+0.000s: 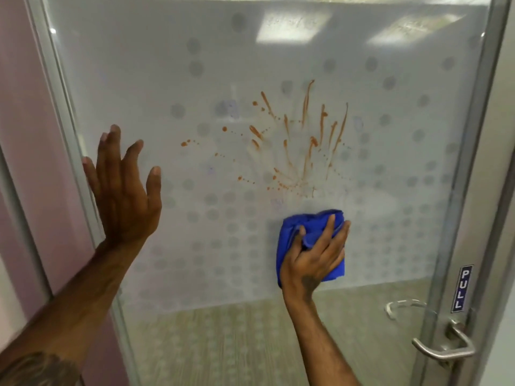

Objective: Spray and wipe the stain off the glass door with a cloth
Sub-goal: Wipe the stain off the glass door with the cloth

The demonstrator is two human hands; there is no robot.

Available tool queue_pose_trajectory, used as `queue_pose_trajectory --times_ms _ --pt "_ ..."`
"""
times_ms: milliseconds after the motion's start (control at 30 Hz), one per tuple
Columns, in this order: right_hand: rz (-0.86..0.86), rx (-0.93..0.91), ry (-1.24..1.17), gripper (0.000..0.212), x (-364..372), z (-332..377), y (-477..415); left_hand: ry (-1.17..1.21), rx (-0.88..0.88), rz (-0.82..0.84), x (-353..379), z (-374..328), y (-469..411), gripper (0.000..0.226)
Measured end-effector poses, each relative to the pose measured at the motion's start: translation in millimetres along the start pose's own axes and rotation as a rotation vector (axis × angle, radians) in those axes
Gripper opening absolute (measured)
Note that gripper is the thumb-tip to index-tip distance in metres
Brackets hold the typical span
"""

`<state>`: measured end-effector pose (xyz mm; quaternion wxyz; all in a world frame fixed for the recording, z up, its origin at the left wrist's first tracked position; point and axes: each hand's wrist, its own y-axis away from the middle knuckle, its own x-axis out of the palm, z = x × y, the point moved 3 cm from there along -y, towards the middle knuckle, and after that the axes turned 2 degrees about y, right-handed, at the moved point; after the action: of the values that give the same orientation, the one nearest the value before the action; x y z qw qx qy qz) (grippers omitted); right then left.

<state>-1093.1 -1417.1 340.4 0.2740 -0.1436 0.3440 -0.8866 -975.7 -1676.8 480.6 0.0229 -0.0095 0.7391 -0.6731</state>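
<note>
The left hand (122, 190), its forearm cut off at the lower left corner, is spreading relaxed fingers by the left edge of the frosted, dotted glass door (223, 65); whether it is touching the glass is unclear. The right hand (315, 257) is gripping and partly hiding a crumpled blue cloth (309, 235), just below the orange-brown splattered stain (295, 143).

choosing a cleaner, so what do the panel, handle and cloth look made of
The panel looks like glass with a frosted, dotted finish; its clear lower strip shows floor beyond. The handle seems brushed metal, perhaps steel, by its dull silver sheen. The cloth is soft blue fabric that bunches in folds, likely microfibre.
</note>
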Motion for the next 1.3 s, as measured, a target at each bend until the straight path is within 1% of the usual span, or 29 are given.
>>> queue_pose_trajectory --times_ms 33,67,100,167,200,233,267,300,333,400,467,567,600,633,667,700,767,800,867,933,1000,1033,1133,1167,1200,1233,1300 --pt "-0.001 0.054 -0.030 0.068 0 8 -7 -0.009 0.001 -0.004 0 -1 -3 0.048" --pt "0.015 0.061 -0.035 0.074 0 15 -9 -0.016 0.006 -0.005 0 -1 -6 0.050" --pt "0.051 0.015 -0.014 0.083 0 21 -6 -0.023 0.015 -0.002 1 -1 -11 0.051" --pt "0.142 -0.180 0.097 0.102 -3 22 9 -0.041 0.029 0.013 3 1 -20 0.054" --pt "0.175 -0.279 0.160 0.108 -5 16 17 -0.050 0.034 0.020 5 4 -25 0.056" --pt "0.203 -0.357 0.205 0.109 -5 6 23 -0.058 0.043 0.029 7 6 -30 0.057" --pt "0.223 -0.402 0.233 0.106 -6 -7 24 -0.065 0.057 0.039 9 7 -34 0.059" --pt "0.232 -0.406 0.242 0.100 -8 -18 22 -0.071 0.073 0.046 12 8 -38 0.060" --pt "0.223 -0.367 0.234 0.094 -10 -27 17 -0.079 0.081 0.051 14 8 -41 0.060" --pt "0.179 -0.219 0.188 0.086 -14 -40 0 -0.086 0.070 0.066 15 9 -46 0.061" --pt "0.107 -0.029 0.089 0.084 -16 -45 -25 -0.076 0.063 0.080 17 8 -45 0.061" --pt "-0.023 0.309 -0.083 0.084 -13 -35 -71 -0.049 0.086 0.041 21 11 -42 0.060" --pt "-0.064 0.389 -0.119 0.082 -12 -28 -85 -0.038 0.087 0.030 24 13 -42 0.059" --pt "-0.093 0.422 -0.137 0.080 -11 -19 -96 -0.028 0.087 0.024 27 15 -42 0.059" --pt "-0.100 0.395 -0.140 0.080 -11 -9 -103 -0.018 0.089 0.023 29 17 -42 0.059" --pt "-0.084 0.311 -0.135 0.081 -11 1 -106 -0.008 0.092 0.024 30 18 -43 0.060" --pt "0.004 0.080 -0.094 0.085 -10 14 -99 -0.006 0.095 0.034 32 20 -42 0.060" --pt "0.052 -0.023 -0.055 0.090 -10 13 -91 -0.012 0.097 0.036 32 20 -42 0.060" --pt "0.130 -0.171 0.037 0.102 -13 -1 -72 -0.018 0.102 0.035 32 21 -41 0.061" --pt "0.169 -0.241 0.071 0.106 -17 -22 -61 -0.020 0.113 0.022 34 22 -40 0.061" --pt "0.169 -0.220 0.021 0.095 -20 -36 -66 -0.027 0.125 0.010 34 22 -40 0.061" --pt "0.142 -0.162 -0.034 0.089 -22 -36 -75 -0.031 0.129 0.008 34 22 -40 0.061" --pt "0.001 0.157 -0.254 0.082 -21 -18 -119 -0.058 0.131 0.016 34 22 -40 0.061" --pt "-0.038 0.223 -0.292 0.081 -20 -6 -136 -0.073 0.131 0.018 34 22 -40 0.061" --pt "-0.061 0.238 -0.310 0.079 -19 8 -151 -0.091 0.131 0.018 34 22 -40 0.061" --pt "-0.060 0.214 -0.316 0.076 -17 21 -163 -0.105 0.130 0.017 34 22 -39 0.060" --pt "-0.003 0.071 -0.295 0.073 -12 43 -174 -0.109 0.129 0.017 34 22 -40 0.060"
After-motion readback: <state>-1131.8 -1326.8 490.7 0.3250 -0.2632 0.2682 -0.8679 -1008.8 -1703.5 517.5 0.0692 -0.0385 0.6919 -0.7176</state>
